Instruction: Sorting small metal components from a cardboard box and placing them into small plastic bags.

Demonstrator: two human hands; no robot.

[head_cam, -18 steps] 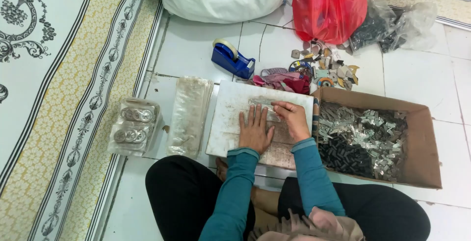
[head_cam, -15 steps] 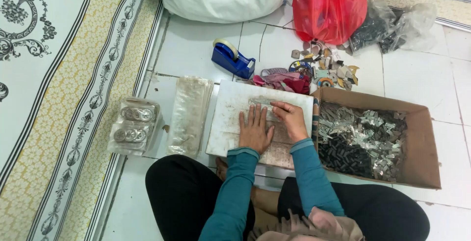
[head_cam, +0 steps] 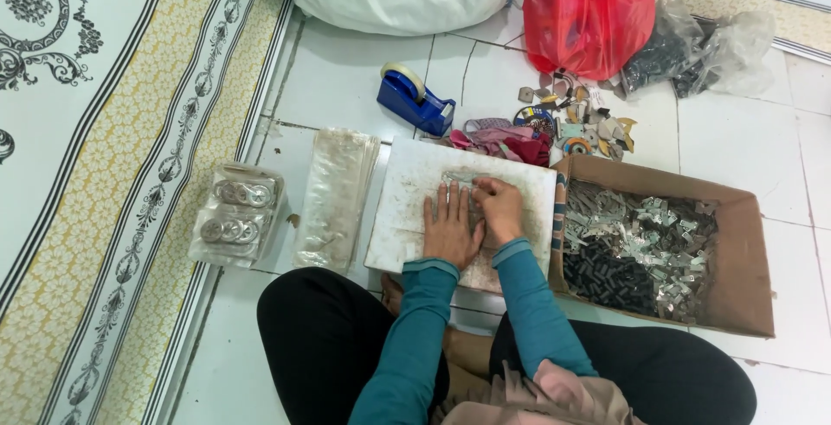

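While the left hand (head_cam: 450,228) lies flat with fingers spread on the white board (head_cam: 407,209), a small clear packet (head_cam: 461,180) sits just beyond its fingertips, near the board's far edge, long axis running left to right. The right hand (head_cam: 499,209), nearer, seems to pinch the packet's right end with curled fingers.

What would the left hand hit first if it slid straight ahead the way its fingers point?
The left hand lies flat on the white board, fingers pointing away. Straight ahead is probably the small clear packet at its fingertips; beyond, the pink cloth.
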